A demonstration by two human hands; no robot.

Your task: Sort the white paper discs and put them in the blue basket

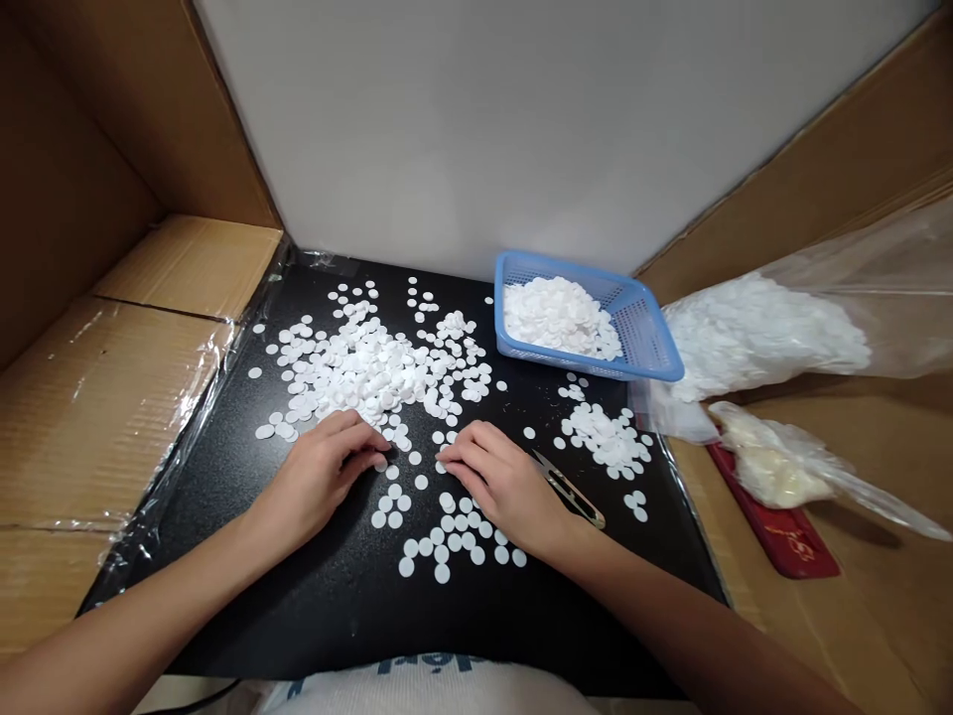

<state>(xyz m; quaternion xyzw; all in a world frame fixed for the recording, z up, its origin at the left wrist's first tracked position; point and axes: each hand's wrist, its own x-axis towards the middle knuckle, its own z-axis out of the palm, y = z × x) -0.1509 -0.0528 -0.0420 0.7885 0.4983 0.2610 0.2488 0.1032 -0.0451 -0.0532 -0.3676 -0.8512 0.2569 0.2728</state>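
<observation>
Small round white discs lie spread over the black tabletop, with a large heap beyond my hands. At the heap's near edge my left hand is closed, thumb and forefinger pinched at a white disc. My right hand faces it with fingers bent together, the tips at another white disc. Between and below the hands, several discs lie flat, mostly single or slightly overlapping. Thread snippers lie partly behind my right hand.
A blue plastic basket holding many white discs stands at the back right. In front of it sits a smaller disc pile. To the right are a clear bag of discs, a small knotted bag and a red case. Cardboard walls flank the table.
</observation>
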